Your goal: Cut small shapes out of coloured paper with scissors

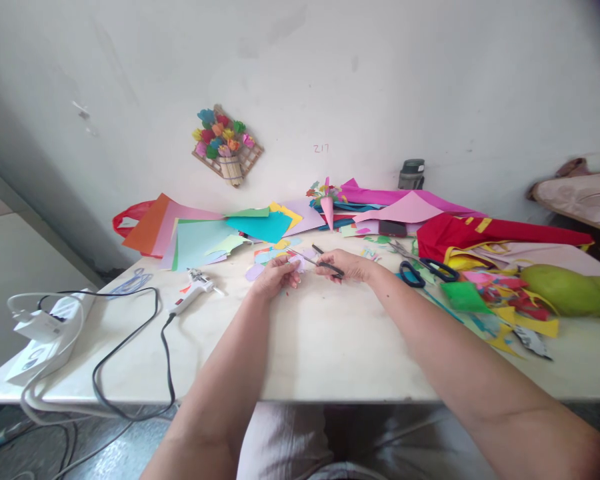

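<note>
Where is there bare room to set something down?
Bare tabletop shows between the left forearm and right forearm, and between the left forearm and glue gun. The back is crowded with paper sheets, the right with coloured scraps.

Black-handled scissors [332, 269]; white glue gun [192, 295]; teal sheet [261, 227]; orange sheet [147, 227]; red cloth [463, 231], yellow-edged.

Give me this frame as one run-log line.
left hand: fingers bent, beside paper scraps, hold unclear | right hand: holding scissors | left side: glue gun | wall: flower decoration
</note>
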The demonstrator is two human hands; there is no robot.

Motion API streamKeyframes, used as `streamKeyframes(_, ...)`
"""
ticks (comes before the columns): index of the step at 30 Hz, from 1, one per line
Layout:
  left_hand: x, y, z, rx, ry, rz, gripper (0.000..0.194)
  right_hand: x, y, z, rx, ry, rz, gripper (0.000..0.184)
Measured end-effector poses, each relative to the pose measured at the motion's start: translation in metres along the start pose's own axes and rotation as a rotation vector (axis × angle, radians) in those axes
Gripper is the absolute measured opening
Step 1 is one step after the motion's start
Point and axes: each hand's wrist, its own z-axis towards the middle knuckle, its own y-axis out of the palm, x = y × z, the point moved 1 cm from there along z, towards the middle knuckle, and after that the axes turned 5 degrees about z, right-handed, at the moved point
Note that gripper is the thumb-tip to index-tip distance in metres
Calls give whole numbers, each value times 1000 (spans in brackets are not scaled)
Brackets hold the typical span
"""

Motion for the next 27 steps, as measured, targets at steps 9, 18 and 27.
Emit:
streamKeyframes(9, 1, 0, 1, 114, 21, -34, 33, 1, -2, 0, -19, -11, -2, 33)
streamKeyframes(18, 0, 2, 0, 120, 39, -3, 28, 4, -6, 5, 159, -37, 77, 35)
streamKeyframes(27, -2, 5, 4, 28, -8, 237, 21, -7, 11, 10, 270, -247, 233, 36)
